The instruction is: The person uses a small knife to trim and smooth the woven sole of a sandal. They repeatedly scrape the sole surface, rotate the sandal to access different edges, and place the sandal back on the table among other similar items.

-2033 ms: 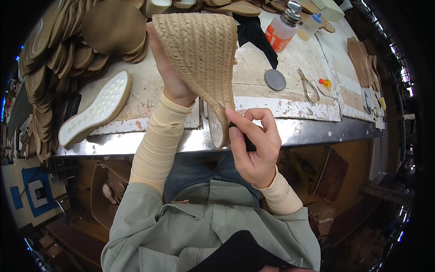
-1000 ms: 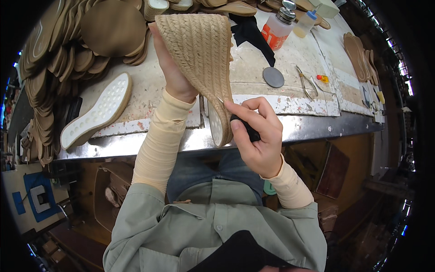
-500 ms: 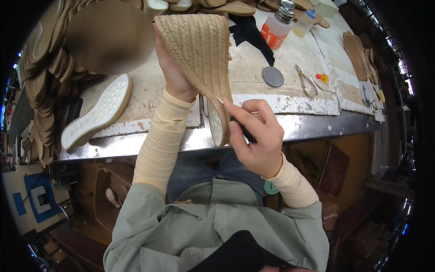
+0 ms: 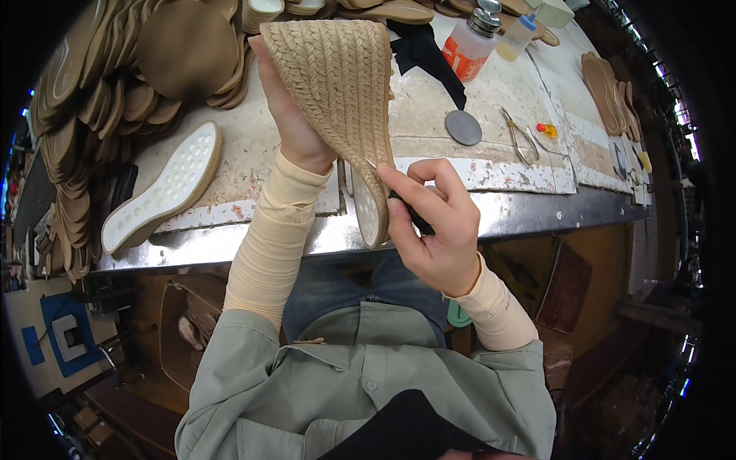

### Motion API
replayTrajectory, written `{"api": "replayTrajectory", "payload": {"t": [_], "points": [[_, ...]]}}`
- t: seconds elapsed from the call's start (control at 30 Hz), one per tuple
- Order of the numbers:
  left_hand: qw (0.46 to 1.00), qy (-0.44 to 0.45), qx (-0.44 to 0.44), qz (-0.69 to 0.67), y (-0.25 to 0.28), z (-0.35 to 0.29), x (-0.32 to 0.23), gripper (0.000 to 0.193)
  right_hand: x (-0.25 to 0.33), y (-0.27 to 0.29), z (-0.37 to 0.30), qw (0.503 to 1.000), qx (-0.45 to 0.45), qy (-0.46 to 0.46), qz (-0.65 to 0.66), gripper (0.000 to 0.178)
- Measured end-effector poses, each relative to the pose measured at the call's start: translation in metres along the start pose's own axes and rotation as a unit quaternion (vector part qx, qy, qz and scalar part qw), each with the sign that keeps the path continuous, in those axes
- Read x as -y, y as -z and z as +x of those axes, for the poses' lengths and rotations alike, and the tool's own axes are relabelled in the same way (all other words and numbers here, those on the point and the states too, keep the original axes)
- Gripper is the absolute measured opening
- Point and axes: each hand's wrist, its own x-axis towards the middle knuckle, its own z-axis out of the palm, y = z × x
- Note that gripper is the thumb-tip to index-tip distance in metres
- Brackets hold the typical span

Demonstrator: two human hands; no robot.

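On the left of the worktop (image 4: 230,230), a white sole (image 4: 162,188) is lying beside stacks of tan insoles (image 4: 92,100), well apart from the work. The left hand (image 4: 287,123) is gripping the braided rope wedge sole (image 4: 341,84) from behind, holding it upright above the worktop's edge. The right hand (image 4: 433,218) is closing around a small dark-handled tool (image 4: 410,215), its thin tip touching the wedge's lower edge. Working well here likely means steadying the wedge firmly and guiding the tip along the braid in short, controlled strokes. Farther right, a bottle (image 4: 471,42), a grey disc (image 4: 463,127) and pliers (image 4: 520,136) are resting.
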Motion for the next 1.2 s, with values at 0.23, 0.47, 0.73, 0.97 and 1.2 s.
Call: {"api": "replayTrajectory", "payload": {"t": [0.23,0.47,0.73,0.97,1.2], "points": [[1.0,-0.003,-0.006,-0.001,0.005,0.001,0.003,0.109,0.004,0.004,0.006,0.977,0.015,0.098,-0.191,0.039],[0.999,0.019,-0.032,-0.04,0.002,0.005,-0.002,0.108,-0.004,-0.001,-0.002,0.998,-0.039,0.041,-0.042,0.037],[0.985,0.021,0.046,-0.163,0.011,0.005,0.002,0.108,-0.004,-0.001,0.003,1.0,-0.012,0.009,0.007,0.038],[0.998,0.004,-0.009,-0.062,0.003,0.002,0.0,0.107,0.01,0.006,0.009,0.984,0.03,0.067,-0.163,0.038],[0.976,0.032,0.09,-0.198,0.022,0.009,0.002,0.109,0.005,0.016,-0.006,1.0,-0.003,-0.003,-0.018,0.032]]}}
